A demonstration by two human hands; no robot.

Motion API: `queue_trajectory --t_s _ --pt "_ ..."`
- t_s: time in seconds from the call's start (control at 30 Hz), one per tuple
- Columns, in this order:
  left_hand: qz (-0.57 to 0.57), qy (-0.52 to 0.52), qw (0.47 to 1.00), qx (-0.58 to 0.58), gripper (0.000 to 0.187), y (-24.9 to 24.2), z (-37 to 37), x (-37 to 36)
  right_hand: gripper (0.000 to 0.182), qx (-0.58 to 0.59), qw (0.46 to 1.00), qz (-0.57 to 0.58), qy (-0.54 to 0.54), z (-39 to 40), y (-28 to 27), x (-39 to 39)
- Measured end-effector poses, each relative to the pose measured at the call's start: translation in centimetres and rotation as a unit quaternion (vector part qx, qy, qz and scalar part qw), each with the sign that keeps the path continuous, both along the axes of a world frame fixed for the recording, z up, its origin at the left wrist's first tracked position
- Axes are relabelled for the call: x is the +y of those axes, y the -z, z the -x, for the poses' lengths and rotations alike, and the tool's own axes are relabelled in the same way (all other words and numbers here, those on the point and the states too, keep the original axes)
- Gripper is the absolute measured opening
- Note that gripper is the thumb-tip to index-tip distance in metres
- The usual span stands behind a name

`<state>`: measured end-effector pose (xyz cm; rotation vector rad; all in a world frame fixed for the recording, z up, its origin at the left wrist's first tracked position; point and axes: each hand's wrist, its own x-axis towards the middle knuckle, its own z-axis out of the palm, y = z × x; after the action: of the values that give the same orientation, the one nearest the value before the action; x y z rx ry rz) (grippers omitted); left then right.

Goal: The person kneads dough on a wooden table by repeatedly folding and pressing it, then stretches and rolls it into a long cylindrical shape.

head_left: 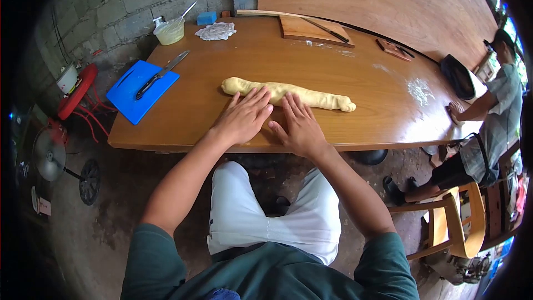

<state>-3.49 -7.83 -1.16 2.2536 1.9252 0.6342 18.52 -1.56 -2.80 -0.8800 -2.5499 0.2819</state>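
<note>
A long roll of pale yellow dough (325, 100) lies crosswise on the wooden table (205, 125), with lumpy ends. My left hand (244, 115) rests flat with fingers stretched out, its fingertips on the dough left of the middle. Beside it, my right hand (300, 125) is also flat and open, fingertips touching the near side of the dough. The palms are close to the table's front edge. Neither hand grips anything. Parts of the dough are hidden under the fingers.
A knife (161, 75) lies on a blue cutting board (130, 97) at left. Behind stand a tub (169, 32), a crumpled cloth (216, 31) and a wooden board (313, 30). Flour (420, 91) is scattered at right, where another person (494, 111) leans on the table near a chair (458, 219).
</note>
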Motion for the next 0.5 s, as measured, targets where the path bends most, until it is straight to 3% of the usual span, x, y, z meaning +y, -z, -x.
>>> queue_trajectory --t_s 0.07,0.1,0.17,0.5 --pt "0.102 -0.023 0.995 -0.006 0.071 -0.5 0.7 2.0 0.091 -0.072 0.992 -0.069 0.079 2.3 1.6 2.1" --pt "0.108 -0.026 0.994 -0.008 0.071 -0.1 1.0 3.6 0.099 -0.107 0.99 -0.017 0.093 3.2 1.2 3.8" --pt "0.038 -0.058 0.998 -0.01 0.071 1.7 1.3 7.0 0.098 -0.095 0.988 0.002 0.123 4.9 0.3 6.7" --pt "0.071 -0.161 0.984 -0.036 0.077 1.7 4.0 23.3 0.095 -0.093 0.973 0.056 0.202 10.3 -0.8 21.3"
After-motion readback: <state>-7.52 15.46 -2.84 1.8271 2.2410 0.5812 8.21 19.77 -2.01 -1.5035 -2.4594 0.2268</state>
